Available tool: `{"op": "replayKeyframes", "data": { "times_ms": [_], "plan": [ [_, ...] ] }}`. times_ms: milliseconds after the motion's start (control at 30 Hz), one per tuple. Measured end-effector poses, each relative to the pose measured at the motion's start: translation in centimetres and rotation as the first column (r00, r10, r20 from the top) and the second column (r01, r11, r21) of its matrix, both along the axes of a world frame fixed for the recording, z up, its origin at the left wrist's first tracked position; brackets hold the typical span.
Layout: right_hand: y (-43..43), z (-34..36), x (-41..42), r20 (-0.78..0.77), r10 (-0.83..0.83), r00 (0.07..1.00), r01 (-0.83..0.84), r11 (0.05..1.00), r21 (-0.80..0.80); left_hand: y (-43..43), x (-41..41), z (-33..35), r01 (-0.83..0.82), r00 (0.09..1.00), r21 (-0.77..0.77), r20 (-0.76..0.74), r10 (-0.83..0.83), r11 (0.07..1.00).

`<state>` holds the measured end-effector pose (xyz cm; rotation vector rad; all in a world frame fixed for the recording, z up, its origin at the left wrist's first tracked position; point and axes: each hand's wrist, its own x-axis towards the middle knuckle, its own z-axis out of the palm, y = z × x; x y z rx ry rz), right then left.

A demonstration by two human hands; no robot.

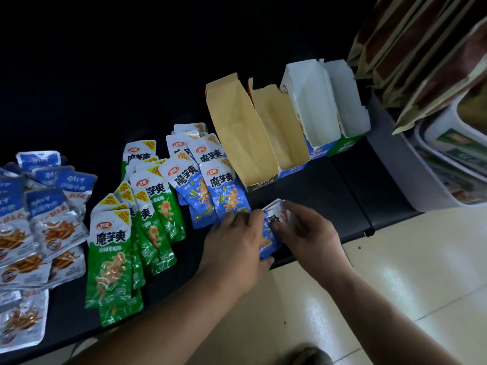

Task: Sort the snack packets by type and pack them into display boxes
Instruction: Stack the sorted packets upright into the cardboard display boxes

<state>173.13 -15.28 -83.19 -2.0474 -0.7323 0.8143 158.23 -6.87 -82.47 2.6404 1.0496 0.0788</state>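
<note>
Both hands hold a small stack of blue snack packets (272,227) upright near the front edge of the black surface (311,191). My left hand (237,241) grips its left side, and my right hand (305,230) curls over its top and right side. More blue packets (210,180) lie just left of the hands. Green packets (131,227) lie further left, and silver-blue fish snack packets (39,219) fill the far left. Behind the hands stand several open display boxes: two with tan insides (237,133) (279,127) and two with white insides (311,101) (347,101).
A grey crate (411,164) with stacked trays stands at the right end of the black surface. Brown and gold snack bags (421,61) hang above it. Cream floor tiles (395,285) lie in front, below the surface's edge.
</note>
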Motion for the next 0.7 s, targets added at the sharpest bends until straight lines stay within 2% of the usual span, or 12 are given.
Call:
{"op": "replayKeyframes", "data": {
  "times_ms": [167,233,333,467,533,700],
  "plan": [
    [-0.3,0.1,-0.5,0.013,0.069,0.998,-0.069,0.998,0.004,0.0,-0.5,-1.4,-0.003,0.999,0.047,0.05,0.001,0.999],
    [-0.3,0.1,-0.5,-0.068,0.035,0.997,-0.032,0.999,0.037,0.1,-0.7,-1.9,-0.02,0.995,0.07,0.096,0.013,0.997],
    [0.0,0.3,0.3,-0.236,-0.096,0.967,0.109,0.993,0.045,0.2,-1.1,-2.2,-0.046,0.99,0.042,0.139,0.04,0.998],
    [0.5,1.1,0.5,-0.276,-0.03,0.961,0.026,1.0,-0.017,-0.1,-1.8,-2.4,-0.06,0.977,0.059,0.209,0.046,0.996],
    [0.8,1.6,0.1,-0.319,0.014,0.948,-0.01,1.0,0.011,-0.3,-2.1,-2.4,-0.072,0.969,0.069,0.243,0.053,0.995],
    [1.3,1.5,-0.4,-0.391,0.019,0.92,0.011,0.997,0.073,-0.6,-2.2,-2.0,-0.072,0.976,0.057,0.212,0.058,0.996]
  ]
}}
